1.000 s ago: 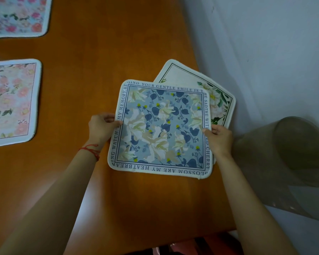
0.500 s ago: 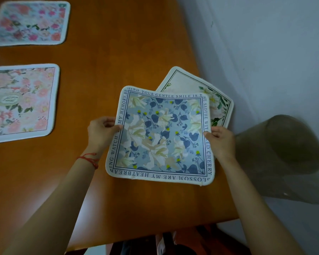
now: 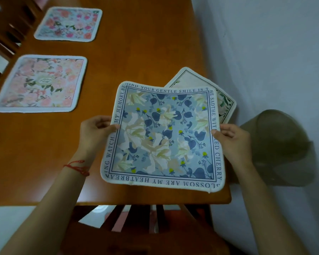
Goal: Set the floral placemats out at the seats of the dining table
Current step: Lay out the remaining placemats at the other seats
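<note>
— Now, where from the grip? Blue floral cloth placemat with a lettered border (image 3: 163, 137) held flat between both hands: left hand (image 3: 96, 131) pinching the middle of its left edge, right hand (image 3: 232, 142) pinching the middle of its right edge, thumbs on top, fingers curled underneath.

— Lifted or lying?

— Looks raised a little over the near right corner of the orange-brown wooden dining table (image 3: 136, 57), near edge hanging just past the table's rim; hard to tell whether any part touches.

— Long axis?

— None to speak of: nearly square, rounded corners, sides running straight away from the grip. Equally near to both hands.

— Anything beneath?

— Cream placemat with a green leaf print (image 3: 223, 100), just beyond the right hand, turned cornerwise, partly covered by the blue one.

— And the seats already served?

— Well left of the left hand, a pink floral placemat (image 3: 41, 83); farther off beyond it, another with brighter pink blossoms (image 3: 68, 24). Probably needs lowering straight down at the near seat above the wooden chair back (image 3: 140, 218).
</note>
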Demonstrator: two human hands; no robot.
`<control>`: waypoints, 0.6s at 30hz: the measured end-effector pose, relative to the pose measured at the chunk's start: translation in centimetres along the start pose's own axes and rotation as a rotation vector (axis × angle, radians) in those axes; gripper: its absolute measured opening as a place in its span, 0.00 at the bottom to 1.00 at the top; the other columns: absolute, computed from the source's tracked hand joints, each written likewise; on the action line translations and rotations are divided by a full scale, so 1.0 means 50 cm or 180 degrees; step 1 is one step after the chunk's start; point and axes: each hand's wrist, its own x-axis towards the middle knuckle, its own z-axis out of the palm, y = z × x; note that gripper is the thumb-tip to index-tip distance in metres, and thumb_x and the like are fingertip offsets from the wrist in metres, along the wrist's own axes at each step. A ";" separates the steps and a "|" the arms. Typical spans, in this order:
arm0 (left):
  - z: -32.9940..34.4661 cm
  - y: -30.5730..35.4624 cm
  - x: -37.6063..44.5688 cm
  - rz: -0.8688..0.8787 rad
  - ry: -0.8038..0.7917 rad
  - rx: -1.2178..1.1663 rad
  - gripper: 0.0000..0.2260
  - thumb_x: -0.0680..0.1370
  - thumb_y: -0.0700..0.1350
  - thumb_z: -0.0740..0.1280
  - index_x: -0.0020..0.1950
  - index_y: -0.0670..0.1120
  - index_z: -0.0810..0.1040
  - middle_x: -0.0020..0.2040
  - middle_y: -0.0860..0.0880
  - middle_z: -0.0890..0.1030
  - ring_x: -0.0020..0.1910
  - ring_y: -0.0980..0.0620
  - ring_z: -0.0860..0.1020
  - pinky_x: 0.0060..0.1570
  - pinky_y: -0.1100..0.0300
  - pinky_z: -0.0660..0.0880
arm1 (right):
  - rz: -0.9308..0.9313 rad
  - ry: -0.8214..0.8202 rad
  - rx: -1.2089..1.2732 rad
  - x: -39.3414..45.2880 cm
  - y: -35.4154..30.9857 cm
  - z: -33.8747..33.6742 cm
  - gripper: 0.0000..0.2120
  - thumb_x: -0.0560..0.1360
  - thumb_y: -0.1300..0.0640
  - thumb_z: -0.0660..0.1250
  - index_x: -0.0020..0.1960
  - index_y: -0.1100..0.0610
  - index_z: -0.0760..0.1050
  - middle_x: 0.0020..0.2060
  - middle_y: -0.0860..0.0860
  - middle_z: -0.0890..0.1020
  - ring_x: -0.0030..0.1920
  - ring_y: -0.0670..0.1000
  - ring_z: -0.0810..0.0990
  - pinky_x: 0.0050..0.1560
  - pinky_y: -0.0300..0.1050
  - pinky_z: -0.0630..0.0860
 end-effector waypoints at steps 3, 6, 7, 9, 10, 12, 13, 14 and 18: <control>-0.015 0.004 -0.058 -0.0061 0.0119 -0.0086 0.09 0.72 0.38 0.71 0.50 0.43 0.78 0.40 0.48 0.80 0.37 0.53 0.80 0.30 0.70 0.77 | -0.0028 -0.0093 0.0056 -0.029 -0.008 -0.024 0.07 0.71 0.63 0.70 0.49 0.58 0.76 0.37 0.48 0.81 0.34 0.44 0.81 0.34 0.34 0.78; -0.034 0.003 -0.113 -0.0132 0.0294 -0.0167 0.09 0.71 0.38 0.72 0.50 0.43 0.78 0.40 0.48 0.80 0.37 0.52 0.80 0.30 0.69 0.78 | -0.0046 -0.0234 0.0053 -0.060 -0.014 -0.041 0.07 0.71 0.62 0.70 0.48 0.56 0.77 0.36 0.48 0.81 0.33 0.43 0.81 0.36 0.37 0.78; -0.042 0.002 -0.130 -0.0149 0.0326 -0.0171 0.09 0.71 0.38 0.72 0.50 0.43 0.78 0.40 0.48 0.80 0.37 0.52 0.80 0.31 0.69 0.78 | -0.0061 -0.0267 0.0053 -0.071 -0.015 -0.045 0.07 0.71 0.62 0.70 0.48 0.56 0.77 0.36 0.48 0.81 0.32 0.43 0.81 0.36 0.37 0.78; -0.061 0.001 -0.165 -0.0174 0.0387 -0.0194 0.10 0.71 0.38 0.72 0.51 0.43 0.78 0.41 0.47 0.80 0.37 0.52 0.80 0.31 0.68 0.78 | -0.0085 -0.0321 0.0094 -0.096 -0.021 -0.053 0.07 0.71 0.63 0.71 0.45 0.54 0.77 0.37 0.49 0.82 0.34 0.45 0.82 0.37 0.40 0.79; -0.072 0.002 -0.182 -0.0185 0.0416 -0.0212 0.10 0.71 0.38 0.71 0.51 0.43 0.78 0.41 0.48 0.80 0.37 0.52 0.80 0.31 0.68 0.78 | -0.0094 -0.0344 0.0118 -0.109 -0.024 -0.056 0.07 0.71 0.63 0.71 0.44 0.53 0.76 0.37 0.49 0.82 0.34 0.44 0.82 0.37 0.40 0.80; -0.092 0.002 -0.216 -0.0202 0.0456 -0.0246 0.09 0.71 0.38 0.71 0.51 0.43 0.78 0.41 0.47 0.80 0.38 0.52 0.80 0.31 0.68 0.78 | -0.0115 -0.0392 0.0148 -0.134 -0.032 -0.061 0.07 0.71 0.62 0.71 0.43 0.52 0.76 0.37 0.48 0.82 0.31 0.41 0.81 0.35 0.36 0.80; -0.102 0.003 -0.232 -0.0207 0.0458 -0.0245 0.10 0.72 0.38 0.70 0.52 0.42 0.78 0.42 0.47 0.80 0.38 0.52 0.81 0.31 0.68 0.78 | -0.0129 -0.0417 0.0157 -0.145 -0.036 -0.063 0.07 0.71 0.62 0.71 0.43 0.52 0.76 0.37 0.48 0.81 0.30 0.40 0.81 0.34 0.34 0.79; -0.112 0.001 -0.247 -0.0209 0.0452 -0.0226 0.10 0.72 0.39 0.70 0.52 0.42 0.77 0.42 0.47 0.80 0.38 0.53 0.81 0.31 0.69 0.78 | -0.0141 -0.0441 0.0152 -0.157 -0.041 -0.063 0.07 0.70 0.63 0.71 0.43 0.53 0.76 0.36 0.48 0.81 0.30 0.39 0.81 0.33 0.33 0.78; -0.147 -0.012 -0.298 -0.0228 0.0538 -0.0180 0.10 0.72 0.39 0.70 0.52 0.43 0.77 0.41 0.49 0.81 0.33 0.59 0.81 0.30 0.71 0.76 | -0.0201 -0.0548 0.0138 -0.206 -0.052 -0.057 0.08 0.71 0.63 0.70 0.42 0.52 0.75 0.36 0.48 0.81 0.30 0.39 0.80 0.32 0.33 0.78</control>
